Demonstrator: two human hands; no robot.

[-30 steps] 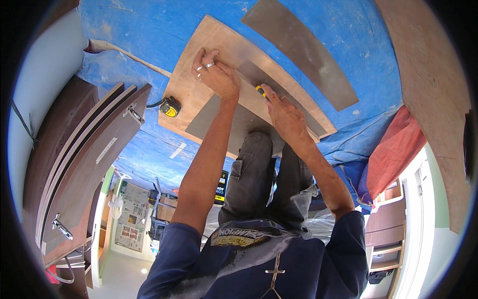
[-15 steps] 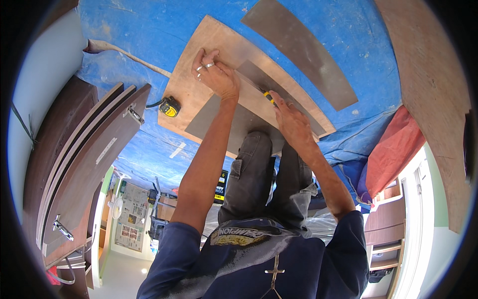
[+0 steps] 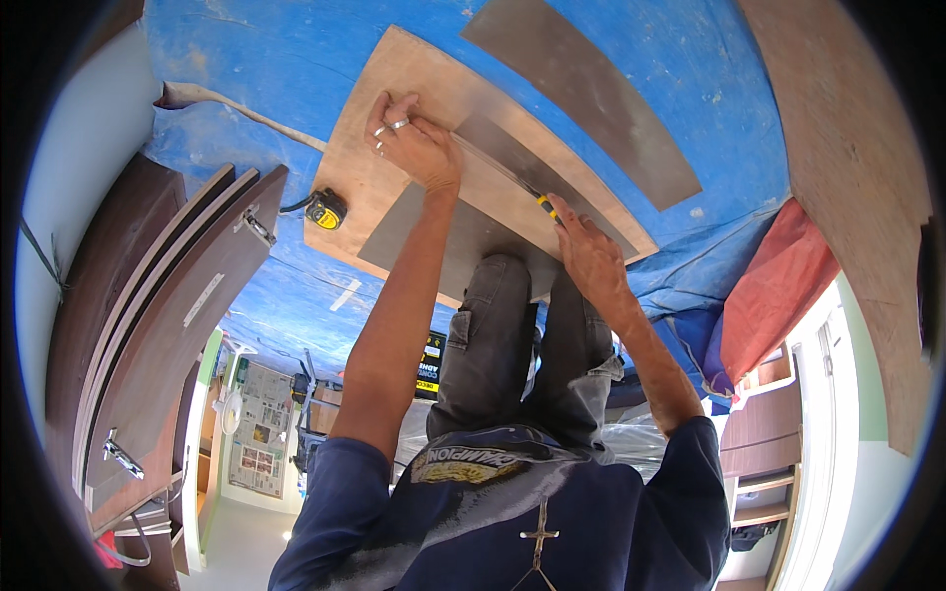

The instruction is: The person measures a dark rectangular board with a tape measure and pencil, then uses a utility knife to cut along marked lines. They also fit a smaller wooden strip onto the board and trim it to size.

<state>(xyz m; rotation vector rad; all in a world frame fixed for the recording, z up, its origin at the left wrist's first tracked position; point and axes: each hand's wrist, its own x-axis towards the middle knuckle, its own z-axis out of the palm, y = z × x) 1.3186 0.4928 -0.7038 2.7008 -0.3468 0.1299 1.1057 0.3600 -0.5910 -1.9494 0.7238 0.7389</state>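
A person kneels over a plywood board (image 3: 394,108) laid flat on a blue tarpaulin (image 3: 256,69); a grey laminate sheet (image 3: 443,246) lies on the board, dull and smooth, its near edge at the person's knees; a narrower grey strip (image 3: 522,163) lies slantwise across it. The left hand (image 3: 414,143), rings on two fingers, presses palm down with fingers spread on the strip's far end, gripping nothing; the right hand (image 3: 586,246) is clenched around a yellow-and-black handled tool (image 3: 545,207), its tip against the strip's edge. A yellow tape measure (image 3: 325,210) sits on the tarpaulin just beside the board's left edge; a second grey strip (image 3: 581,98) lies apart beyond the board; dark brown cabinet doors (image 3: 177,295) stand stacked at left; a red cloth (image 3: 778,286) lies at right.
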